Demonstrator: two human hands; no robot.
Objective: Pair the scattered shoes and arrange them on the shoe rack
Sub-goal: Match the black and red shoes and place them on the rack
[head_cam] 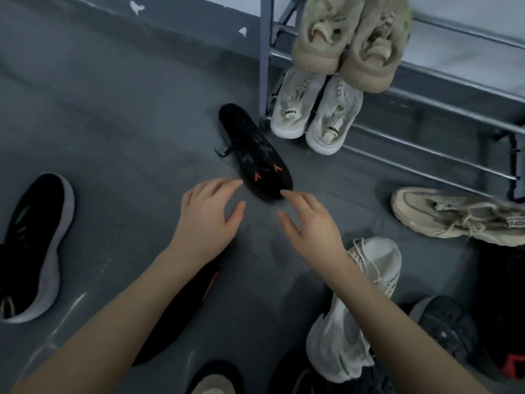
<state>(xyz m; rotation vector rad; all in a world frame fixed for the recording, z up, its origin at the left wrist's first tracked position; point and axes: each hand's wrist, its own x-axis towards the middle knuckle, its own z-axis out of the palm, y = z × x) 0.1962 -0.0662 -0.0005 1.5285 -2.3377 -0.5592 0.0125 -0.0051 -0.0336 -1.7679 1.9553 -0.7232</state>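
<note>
A black shoe with orange marks [252, 150] lies on the grey floor just left of the metal shoe rack [443, 109]. My left hand [208, 216] and my right hand [311, 220] hover open on either side of its near end, fingertips almost at it, holding nothing. A second black shoe with an orange edge [181, 311] lies under my left forearm. On the rack a beige pair [352, 41] sits on an upper shelf and a white pair [315, 112] on the lowest shelf.
Loose shoes lie around: a black shoe with a grey sole [34, 248] at the left, a beige sneaker [454, 216] at the right, a white sneaker [360, 305] under my right forearm, dark shoes [446, 328] at the bottom right. The rack's right part holds bare bars.
</note>
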